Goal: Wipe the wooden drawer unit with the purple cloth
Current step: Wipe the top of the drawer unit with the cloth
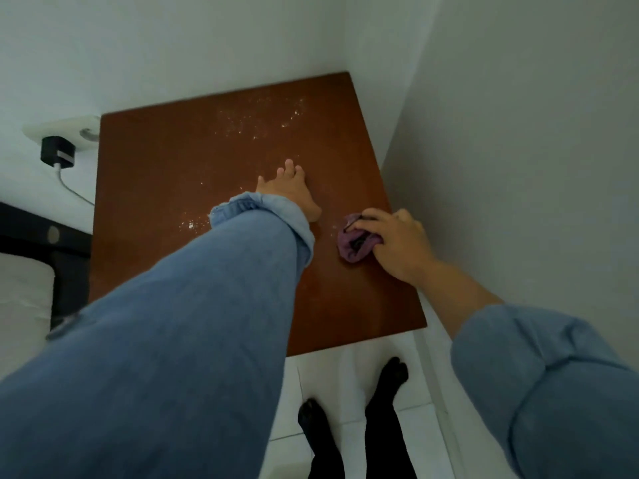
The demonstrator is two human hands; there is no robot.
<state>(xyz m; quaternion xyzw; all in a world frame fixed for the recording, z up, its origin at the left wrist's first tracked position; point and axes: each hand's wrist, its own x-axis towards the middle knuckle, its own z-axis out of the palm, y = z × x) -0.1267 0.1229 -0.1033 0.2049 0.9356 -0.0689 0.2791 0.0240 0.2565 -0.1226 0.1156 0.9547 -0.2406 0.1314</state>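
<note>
I look down on the brown top of the wooden drawer unit [166, 160], which stands in a room corner. White dust specks lie on its far part and near my left sleeve. My left hand [292, 188] rests flat on the middle of the top, fingers apart, holding nothing. My right hand [394, 242] presses a bunched purple cloth [354, 243] onto the top near the right edge, fingers curled over it. Denim sleeves cover both forearms.
White walls close in behind and to the right of the unit. A wall socket with a black charger [57, 152] and white cable sits at the left. A dark bed frame [41, 236] and mattress lie lower left. My feet in dark socks [390, 378] stand on white tiles.
</note>
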